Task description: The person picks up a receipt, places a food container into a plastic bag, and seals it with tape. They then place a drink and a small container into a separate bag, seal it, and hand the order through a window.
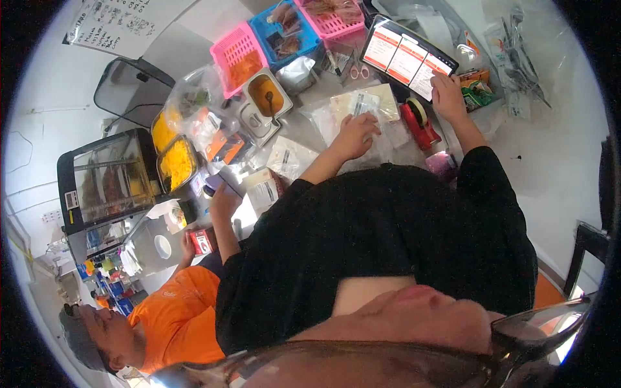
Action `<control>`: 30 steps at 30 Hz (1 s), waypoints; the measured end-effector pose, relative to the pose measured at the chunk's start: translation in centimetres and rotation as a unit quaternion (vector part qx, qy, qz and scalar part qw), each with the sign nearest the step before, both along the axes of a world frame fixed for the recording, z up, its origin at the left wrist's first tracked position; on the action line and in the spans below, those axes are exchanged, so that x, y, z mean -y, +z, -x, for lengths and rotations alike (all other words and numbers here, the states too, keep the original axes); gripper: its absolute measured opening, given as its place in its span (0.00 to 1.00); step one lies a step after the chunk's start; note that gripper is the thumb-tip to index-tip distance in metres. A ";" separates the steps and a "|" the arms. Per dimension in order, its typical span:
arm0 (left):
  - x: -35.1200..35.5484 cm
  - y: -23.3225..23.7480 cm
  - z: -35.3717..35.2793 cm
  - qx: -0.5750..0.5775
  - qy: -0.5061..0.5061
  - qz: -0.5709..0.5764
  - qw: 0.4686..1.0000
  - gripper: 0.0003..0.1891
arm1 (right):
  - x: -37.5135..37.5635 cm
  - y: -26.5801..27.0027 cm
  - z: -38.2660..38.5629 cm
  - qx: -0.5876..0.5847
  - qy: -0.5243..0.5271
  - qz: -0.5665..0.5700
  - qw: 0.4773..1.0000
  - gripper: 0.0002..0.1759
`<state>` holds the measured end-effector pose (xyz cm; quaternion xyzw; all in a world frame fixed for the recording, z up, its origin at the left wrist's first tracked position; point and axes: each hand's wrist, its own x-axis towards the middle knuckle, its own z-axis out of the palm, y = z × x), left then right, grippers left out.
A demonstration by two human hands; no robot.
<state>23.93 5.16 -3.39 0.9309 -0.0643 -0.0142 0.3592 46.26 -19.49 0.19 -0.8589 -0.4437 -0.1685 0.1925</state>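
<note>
My left hand (356,137) lies with fingers apart on a clear plastic bag (383,137), beside a flat cream packet (385,103) with a label. My right hand (448,97) touches the lower right corner of a tablet (409,57) with its fingertips. Nothing is held in it, and its fingers are partly bent. The tablet leans at the back of the table, its screen lit with orange and white panels. Between my hands sits a red tape dispenser (420,126) with a yellowish roll.
Pink (237,59) and blue baskets (283,33) of food stand at the back. A metal container of orange sauce (269,94), scissors (360,71) and a yellow food tray (176,164) lie leftward. A co-worker in an orange shirt (178,310) holds a red box (201,242).
</note>
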 end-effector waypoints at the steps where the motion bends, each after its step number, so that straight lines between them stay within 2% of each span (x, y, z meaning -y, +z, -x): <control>1: 0.0 0.0 0.0 -0.001 0.003 -0.001 1.000 0.14 | -0.2 0.1 0.1 -0.009 -0.007 0.015 1.000 0.09; 3: -0.1 0.1 0.1 -0.023 -0.003 -0.016 1.000 0.15 | -0.9 0.5 0.3 -0.026 -0.019 0.045 0.998 0.09; 6: -0.2 0.5 -0.1 -0.035 -0.007 -0.029 0.999 0.16 | -4.0 0.2 0.6 -0.026 0.087 -0.029 0.995 0.10; 9: -0.1 0.5 -0.1 -0.029 -0.005 -0.023 0.999 0.16 | -8.2 0.9 0.8 -0.058 0.164 0.061 0.983 0.11; 12: -0.1 0.3 -0.2 -0.029 0.003 -0.017 0.999 0.15 | -10.7 -0.7 0.5 -0.007 0.176 0.023 0.984 0.11; 15: -0.1 0.4 -0.2 -0.039 0.007 -0.017 0.999 0.15 | -11.6 -0.6 0.2 -0.069 0.174 0.078 0.979 0.11; 18: -0.1 0.7 -0.2 -0.046 0.005 -0.019 0.999 0.14 | -12.1 -1.7 -0.2 -0.038 0.181 0.062 0.981 0.11; 21: 0.0 0.3 -0.2 -0.033 0.011 -0.016 0.999 0.14 | -12.3 -1.9 -0.3 -0.071 0.175 0.093 0.978 0.11; 24: -0.1 0.0 -0.1 -0.033 0.016 -0.003 0.999 0.14 | -12.6 -1.9 -0.4 -0.068 0.167 0.077 0.981 0.11; 27: 0.1 0.3 -0.1 -0.022 0.027 0.018 0.999 0.13 | -11.9 -1.1 0.3 -0.029 0.203 -0.025 0.978 0.10; 30: 0.2 0.1 0.3 -0.002 0.033 0.014 0.999 0.14 | -8.2 4.3 4.3 -0.084 0.138 -0.071 0.984 0.08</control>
